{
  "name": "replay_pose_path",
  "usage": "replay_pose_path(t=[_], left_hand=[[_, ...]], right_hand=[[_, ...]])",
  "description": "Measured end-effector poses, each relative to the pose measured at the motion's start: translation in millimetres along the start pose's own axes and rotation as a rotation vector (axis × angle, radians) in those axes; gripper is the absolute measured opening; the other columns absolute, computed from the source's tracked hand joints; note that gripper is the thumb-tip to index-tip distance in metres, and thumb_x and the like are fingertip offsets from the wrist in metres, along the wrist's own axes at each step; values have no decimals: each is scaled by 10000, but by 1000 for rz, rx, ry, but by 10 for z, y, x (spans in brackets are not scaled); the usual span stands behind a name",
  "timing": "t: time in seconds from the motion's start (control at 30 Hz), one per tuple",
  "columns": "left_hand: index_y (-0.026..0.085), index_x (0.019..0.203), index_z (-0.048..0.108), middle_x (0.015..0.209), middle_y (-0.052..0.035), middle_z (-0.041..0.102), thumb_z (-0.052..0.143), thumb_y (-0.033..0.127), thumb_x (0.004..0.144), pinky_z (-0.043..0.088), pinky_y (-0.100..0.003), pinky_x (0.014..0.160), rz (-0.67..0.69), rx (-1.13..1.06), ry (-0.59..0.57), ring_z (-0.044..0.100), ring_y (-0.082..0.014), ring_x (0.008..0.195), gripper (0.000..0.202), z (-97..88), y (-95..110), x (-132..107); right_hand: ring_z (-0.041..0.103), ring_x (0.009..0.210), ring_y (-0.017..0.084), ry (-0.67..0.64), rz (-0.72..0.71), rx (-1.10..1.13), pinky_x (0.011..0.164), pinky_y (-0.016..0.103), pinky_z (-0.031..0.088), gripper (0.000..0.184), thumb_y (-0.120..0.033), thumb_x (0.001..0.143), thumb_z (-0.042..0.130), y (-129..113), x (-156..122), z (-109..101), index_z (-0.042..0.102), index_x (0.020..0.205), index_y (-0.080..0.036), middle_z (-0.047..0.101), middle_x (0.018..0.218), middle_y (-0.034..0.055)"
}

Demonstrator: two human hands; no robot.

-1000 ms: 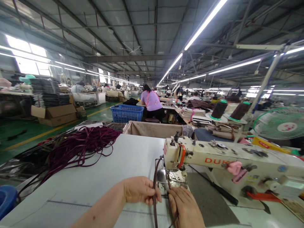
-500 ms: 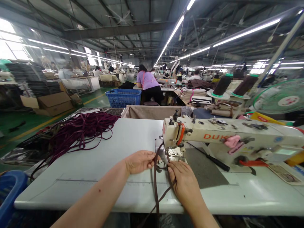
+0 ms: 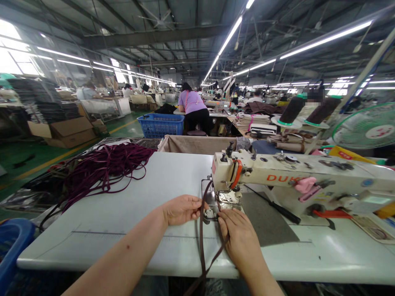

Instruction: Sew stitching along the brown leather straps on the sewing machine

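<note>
Head view: a white sewing table (image 3: 123,193) holds a heap of maroon cords (image 3: 105,172) at the far left and a cream industrial sewing machine (image 3: 293,176) at the right. The left hand (image 3: 180,209), fingers curled, rests just beside the machine's needle plate (image 3: 228,198). The right hand (image 3: 239,238) is closed over a dark brown strap (image 3: 201,242), which rises by the needle plate and hangs over the table's front edge.

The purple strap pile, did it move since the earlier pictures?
No. The purple strap pile lies in the same spot on the white table, the same way from the sewing machine. Only the camera view shifted.
</note>
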State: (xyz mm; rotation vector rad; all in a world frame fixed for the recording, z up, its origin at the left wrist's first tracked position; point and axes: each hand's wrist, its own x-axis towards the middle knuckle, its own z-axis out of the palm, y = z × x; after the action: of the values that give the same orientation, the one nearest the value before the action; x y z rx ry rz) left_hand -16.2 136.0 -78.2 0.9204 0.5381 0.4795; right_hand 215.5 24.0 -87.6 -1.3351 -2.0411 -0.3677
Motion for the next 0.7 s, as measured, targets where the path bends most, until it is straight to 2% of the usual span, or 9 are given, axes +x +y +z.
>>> replay_pose_path(t=[0.07, 0.23, 0.3, 0.37, 0.43, 0.57, 0.7], left_hand=[[88, 1021, 814, 897, -95, 670, 926, 438, 768, 373, -228, 648, 13, 24, -32, 512, -100, 715, 446, 5, 6, -22], [75, 1109, 812, 853, -105, 679, 881, 497, 803, 385, -251, 660, -98, 156, -304, 543, -129, 716, 526, 17, 32, -81], [86, 1116, 812, 889, -113, 691, 885, 490, 800, 396, -253, 682, -84, 130, -269, 553, -132, 738, 518, 20, 27, -72], [106, 1093, 816, 958, -123, 704, 885, 471, 810, 400, -247, 698, -7, 70, -147, 549, -123, 755, 467, 20, 12, -51], [106, 1057, 819, 969, -127, 707, 881, 456, 819, 391, -241, 682, 35, 47, -85, 537, -114, 740, 427, 18, -2, -36], [72, 1045, 816, 912, -126, 699, 893, 456, 803, 365, -241, 637, -29, 90, -181, 542, -119, 714, 461, 13, -8, -35], [75, 1047, 812, 970, -138, 709, 871, 422, 839, 387, -241, 664, 19, 21, -81, 539, -115, 737, 409, -2, -20, -13]], right_hand=[[725, 1070, 209, -2, 4, -4, 1093, 428, 496, 323, -270, 1111, 444, 0, -4, 2, 758, 1109, -195, 778, 1144, 75], [728, 1054, 205, -10, 2, -19, 1076, 422, 499, 327, -264, 1112, 437, 3, -13, 9, 758, 1124, -199, 779, 1140, 68], [727, 1053, 202, -6, -4, -23, 1074, 420, 498, 325, -261, 1112, 436, 4, -12, 9, 753, 1136, -193, 780, 1136, 66], [727, 1047, 200, 4, -9, -25, 1075, 418, 496, 321, -260, 1111, 440, 4, -10, 7, 752, 1125, -188, 781, 1129, 65], [727, 1042, 198, 8, -9, -24, 1076, 418, 495, 317, -259, 1110, 444, 3, -8, 4, 753, 1111, -188, 781, 1127, 64], [726, 1054, 194, 3, -12, -19, 1082, 414, 494, 311, -257, 1108, 448, 0, -2, -5, 752, 1106, -191, 781, 1125, 63], [727, 1048, 198, 4, -10, -20, 1079, 412, 497, 320, -260, 1109, 443, 0, 6, -11, 754, 1103, -187, 781, 1124, 72]])
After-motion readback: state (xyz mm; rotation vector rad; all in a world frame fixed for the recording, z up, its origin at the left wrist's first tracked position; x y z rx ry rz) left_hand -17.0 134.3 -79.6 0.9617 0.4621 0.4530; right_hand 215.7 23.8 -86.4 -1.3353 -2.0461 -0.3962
